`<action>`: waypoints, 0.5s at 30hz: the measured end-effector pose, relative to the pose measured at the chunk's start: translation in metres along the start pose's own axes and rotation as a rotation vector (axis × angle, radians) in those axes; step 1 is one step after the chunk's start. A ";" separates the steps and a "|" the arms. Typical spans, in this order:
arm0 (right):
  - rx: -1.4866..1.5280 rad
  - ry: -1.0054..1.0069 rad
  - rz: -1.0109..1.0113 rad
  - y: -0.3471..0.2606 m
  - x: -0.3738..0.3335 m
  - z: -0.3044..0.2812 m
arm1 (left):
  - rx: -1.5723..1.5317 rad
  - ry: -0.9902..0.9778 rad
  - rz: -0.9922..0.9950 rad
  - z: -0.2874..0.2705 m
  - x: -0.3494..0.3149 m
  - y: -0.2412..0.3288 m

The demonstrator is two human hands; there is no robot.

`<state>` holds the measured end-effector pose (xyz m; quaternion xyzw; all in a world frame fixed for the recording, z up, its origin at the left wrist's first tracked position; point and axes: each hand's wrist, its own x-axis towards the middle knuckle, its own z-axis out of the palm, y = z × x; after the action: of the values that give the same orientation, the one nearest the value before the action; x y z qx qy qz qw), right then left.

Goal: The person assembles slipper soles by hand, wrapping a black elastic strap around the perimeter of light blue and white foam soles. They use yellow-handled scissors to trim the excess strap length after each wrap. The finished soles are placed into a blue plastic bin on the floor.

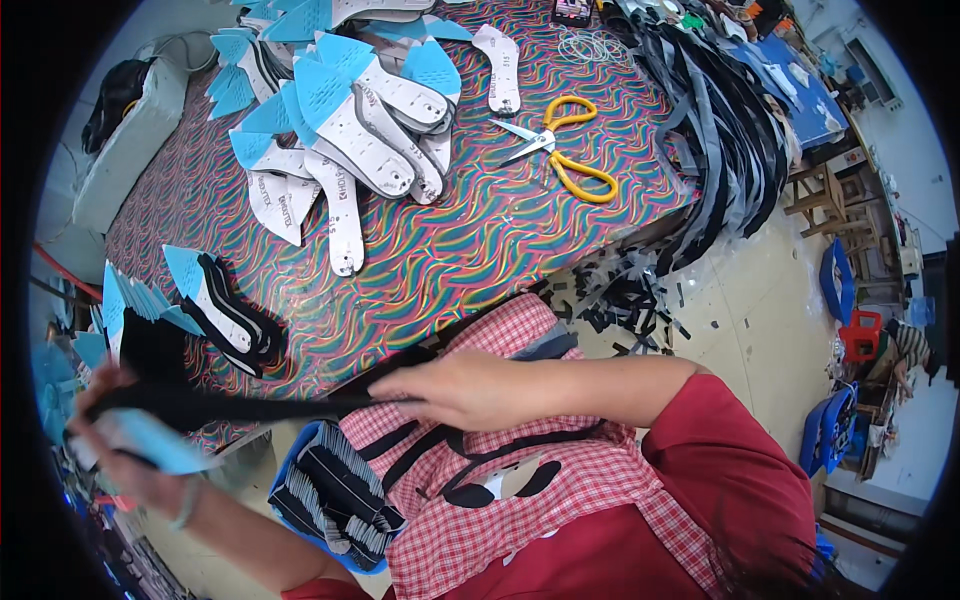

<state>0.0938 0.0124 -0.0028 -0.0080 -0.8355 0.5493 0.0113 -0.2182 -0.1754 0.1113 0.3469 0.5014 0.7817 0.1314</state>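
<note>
**Black strip pulled across between two hands**

So a black strip (290,408) is being held nearly level, just off the table (480,250) edge and above the lap. Its right end is pinched between the thumb and fingers of the right hand (455,390), with the fingers pressed together and the strip running out leftward from the tips. The other end is taken up at the left hand (140,480), where a blue piece (165,445) is gripped too, sitting inside the curled fingers with its pale blue end poking out toward the wrist. That hand's pretty blurred, so which fingertips are on the strip can't really be told.

On the table, a small stack (225,305) is parked near the left hand, a bigger pile (350,120) sits further back, and yellow-handled scissors (548,143) are lying open to its right. Dark striped rolls (335,500) are kept in a blue tub (376,568) below.
</note>
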 end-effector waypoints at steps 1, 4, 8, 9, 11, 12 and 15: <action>-0.018 -0.093 -0.034 0.005 -0.008 0.009 | 0.007 -0.044 -0.001 -0.047 0.018 0.024; 0.035 0.079 -0.188 0.006 -0.002 0.019 | -0.088 -0.151 -0.086 -0.013 -0.002 0.029; 0.288 0.368 -0.181 -0.011 0.021 -0.001 | 0.262 -0.555 -0.055 0.118 -0.065 -0.050; 0.427 0.339 -0.126 -0.019 0.024 -0.005 | 0.279 -0.539 -0.136 0.129 -0.080 -0.061; 0.426 0.323 -0.024 -0.036 0.022 -0.016 | 0.049 -0.337 -0.202 0.133 -0.099 -0.079; 0.389 0.340 -0.012 -0.038 0.020 -0.020 | 0.020 -0.317 -0.227 0.133 -0.101 -0.082; 0.319 0.479 -0.031 -0.025 0.016 -0.024 | -0.107 -0.315 -0.283 0.137 -0.108 -0.089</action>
<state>0.0784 0.0247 0.0292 -0.1230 -0.7120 0.6561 0.2179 -0.0600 -0.0990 0.0239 0.3834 0.4761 0.7171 0.3349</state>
